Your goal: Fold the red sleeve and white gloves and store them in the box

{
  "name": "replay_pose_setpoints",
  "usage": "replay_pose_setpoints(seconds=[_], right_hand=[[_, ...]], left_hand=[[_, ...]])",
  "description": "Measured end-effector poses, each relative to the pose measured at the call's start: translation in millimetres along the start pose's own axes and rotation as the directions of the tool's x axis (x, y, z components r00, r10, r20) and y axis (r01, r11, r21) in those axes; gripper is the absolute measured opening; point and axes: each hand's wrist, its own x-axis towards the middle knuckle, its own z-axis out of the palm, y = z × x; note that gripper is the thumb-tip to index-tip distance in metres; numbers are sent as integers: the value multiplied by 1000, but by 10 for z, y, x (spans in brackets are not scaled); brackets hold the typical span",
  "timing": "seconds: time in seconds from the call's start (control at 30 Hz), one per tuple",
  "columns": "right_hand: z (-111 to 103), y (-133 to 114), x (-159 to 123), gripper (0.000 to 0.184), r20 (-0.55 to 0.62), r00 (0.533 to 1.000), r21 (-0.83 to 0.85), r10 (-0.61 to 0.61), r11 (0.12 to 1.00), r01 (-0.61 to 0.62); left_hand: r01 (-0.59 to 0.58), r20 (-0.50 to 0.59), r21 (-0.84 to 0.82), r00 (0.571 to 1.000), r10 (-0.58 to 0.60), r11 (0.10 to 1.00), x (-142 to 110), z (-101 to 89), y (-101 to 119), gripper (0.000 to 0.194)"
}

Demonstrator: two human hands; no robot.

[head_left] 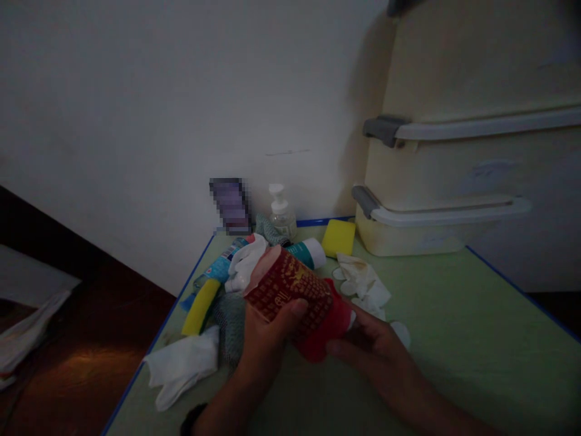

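Both my hands hold a red patterned cylindrical container (pixel 290 289), tilted with its pale end toward the upper left. My left hand (pixel 265 339) wraps round its body, thumb on top. My right hand (pixel 370 342) grips its plain red end (pixel 329 330). They hover over a green table (pixel 454 339) with a blue edge.
Behind the container lie a teal-and-white tube (pixel 308 252), a yellow sponge (pixel 338 237), a clear pump bottle (pixel 282 212), white wipes (pixel 365 281), a blue-and-yellow item (pixel 206 290) and a white cloth (pixel 181 366). A cream drawer unit (pixel 454 181) stands at the right. Dark floor lies left.
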Motion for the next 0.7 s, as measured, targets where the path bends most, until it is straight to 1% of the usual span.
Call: replay_pose_setpoints(seconds=[0.13, 0.27, 0.4, 0.5, 0.57, 0.63, 0.7], right_hand=[[-55, 19, 52, 46, -52, 999, -39, 11, 999, -13], [-74, 65, 75, 43, -81, 997, 34, 0, 999, 3], [-83, 110, 76, 39, -65, 998, 122, -2, 992, 10], [-96, 118, 88, 37, -67, 998, 115, 9, 993, -1], [-94, 107, 98, 36, -53, 999, 99, 9, 995, -4], [-76, 86, 97, 44, -23, 1000, 87, -4, 996, 6], [-42, 62, 80, 63, -28, 999, 76, -27, 997, 29]], left_hand=[[48, -25, 45, 999, -47, 998, 16, -2, -86, 36], [33, -34, 10, 999, -32, 999, -5, 42, -167, 36], [7, -73, -4, 997, -7, 1000, -45, 105, -249, 35], [2, -77, 16, 997, 0, 1000, -45, 136, -249, 28], [9, -65, -12, 998, -10, 1000, -16, 142, -201, 27], [24, -58, -95, 998, -30, 995, 25, 138, -134, 28], [27, -64, -196, 997, -40, 980, 56, 129, -80, 29]])
